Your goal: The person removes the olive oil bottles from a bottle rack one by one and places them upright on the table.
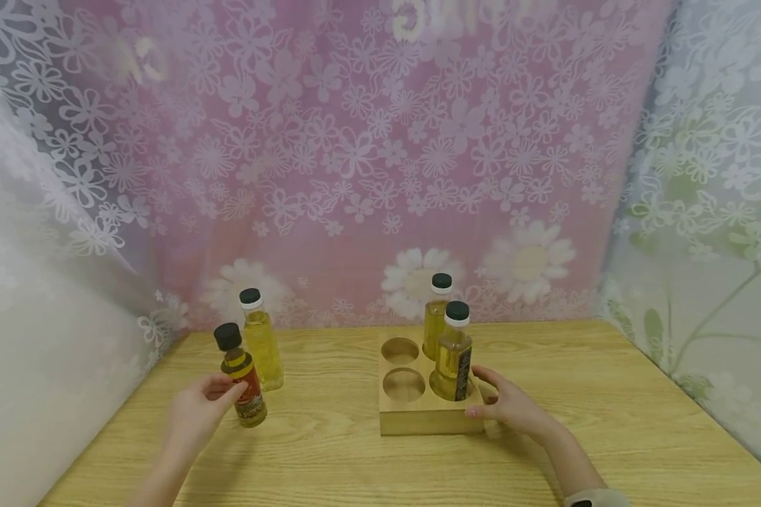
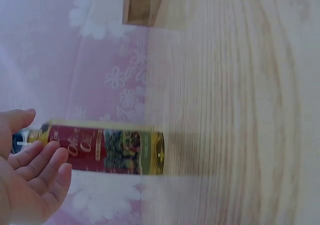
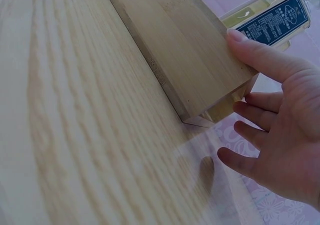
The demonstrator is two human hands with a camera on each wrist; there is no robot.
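In the head view my left hand (image 1: 196, 405) is at a dark-capped bottle with a red label (image 1: 249, 391), its thumb overlapping the label. The left wrist view shows the fingers loosely bent in front of this oil bottle (image 2: 120, 152), which stands on the table; contact is unclear. Behind it is a second bottle of yellow oil (image 1: 265, 352). My right hand (image 1: 514, 405) rests at the right side of a wooden bottle rack (image 1: 428, 422), thumb at its front corner, fingers extended beside it. Two oil bottles, a front one (image 1: 447, 362) and a rear one (image 1: 435, 320), stand in the rack's right holes.
Two round holes, a front one (image 1: 404, 386) and a rear one (image 1: 399, 350), show bare in the rack's left half. Wood-grain table (image 1: 330, 451) lies between the loose bottles and the rack. A pink flowered curtain (image 1: 355, 176) hangs behind, with pale cloth at both sides.
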